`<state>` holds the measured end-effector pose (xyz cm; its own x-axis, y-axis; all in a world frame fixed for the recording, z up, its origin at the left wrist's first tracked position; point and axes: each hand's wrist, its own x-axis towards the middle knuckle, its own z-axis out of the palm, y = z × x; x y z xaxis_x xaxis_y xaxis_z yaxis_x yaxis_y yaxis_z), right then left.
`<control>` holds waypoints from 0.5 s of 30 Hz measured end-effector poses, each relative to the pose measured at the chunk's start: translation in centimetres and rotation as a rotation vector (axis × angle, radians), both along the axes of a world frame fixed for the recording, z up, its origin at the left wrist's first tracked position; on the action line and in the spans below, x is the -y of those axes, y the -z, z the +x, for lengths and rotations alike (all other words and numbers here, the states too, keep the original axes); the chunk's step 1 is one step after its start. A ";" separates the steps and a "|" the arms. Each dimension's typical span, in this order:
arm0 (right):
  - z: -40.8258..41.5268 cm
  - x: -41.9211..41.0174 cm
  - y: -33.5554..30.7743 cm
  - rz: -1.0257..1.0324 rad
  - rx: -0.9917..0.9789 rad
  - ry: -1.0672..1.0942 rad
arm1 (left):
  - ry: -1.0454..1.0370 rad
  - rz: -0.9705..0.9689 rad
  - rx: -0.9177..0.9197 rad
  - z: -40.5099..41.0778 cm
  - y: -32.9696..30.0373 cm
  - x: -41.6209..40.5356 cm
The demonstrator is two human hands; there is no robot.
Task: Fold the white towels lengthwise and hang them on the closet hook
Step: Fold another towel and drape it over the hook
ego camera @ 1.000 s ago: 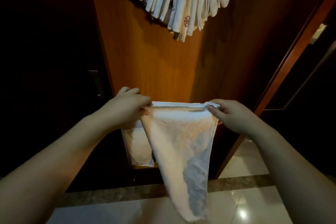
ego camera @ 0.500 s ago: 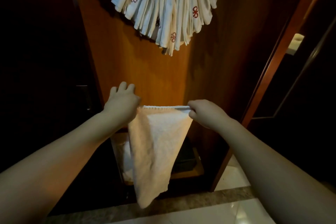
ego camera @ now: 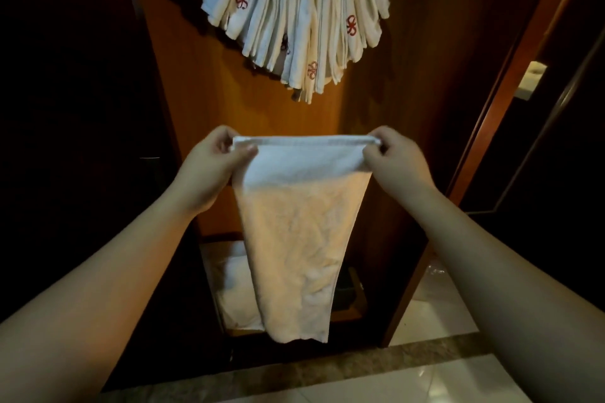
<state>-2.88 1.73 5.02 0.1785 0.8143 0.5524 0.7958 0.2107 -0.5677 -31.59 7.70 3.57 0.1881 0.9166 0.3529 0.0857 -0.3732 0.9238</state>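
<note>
**Holding a half-folded towel under a crowded hook**

Pinching the top hem at both ends, my left hand (ego camera: 211,167) and right hand (ego camera: 394,162) keep the white towel (ego camera: 294,229) stretched flat in front of me, its body hanging straight down toward the closet's low shelf (ego camera: 353,314). On each side the fingers are curled, thumb against forefinger, clamped on a corner of the hem.

I judge the weak point to be those two small pinches. If I bring the corners together for the lengthwise fold and one slips, the loose lower end swings and the layers go crooked, or the towel drops onto the pale cloth already lying on the shelf.

Far above, the hung towels (ego camera: 301,20) form a thick fan with red emblems. The hook itself is hidden behind them, so I cannot tell how much room is left. Pushing another towel up there blind could knock a neighbour off, or leave mine caught only on fabric and sliding down later.
</note>
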 end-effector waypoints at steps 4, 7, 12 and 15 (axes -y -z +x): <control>-1.2 0.7 -2.8 0.186 -0.290 -0.059 | 0.008 0.002 0.273 0.6 -2.6 1.7; -1.9 1.0 -3.1 0.203 -0.413 -0.088 | 0.198 -0.337 0.243 1.3 -2.3 2.6; -1.2 1.2 -2.2 0.066 -0.646 -0.177 | 0.187 -0.331 0.404 0.9 -2.4 3.1; -0.3 1.5 0.4 -0.251 -1.206 -0.552 | 0.209 -0.364 0.418 1.6 -2.4 3.7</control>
<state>-3.20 0.26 4.62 0.0619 0.9918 0.1114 -0.3764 0.1266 -0.9178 -30.03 4.04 5.95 0.2903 0.9511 0.1056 -0.3543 0.0043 0.9351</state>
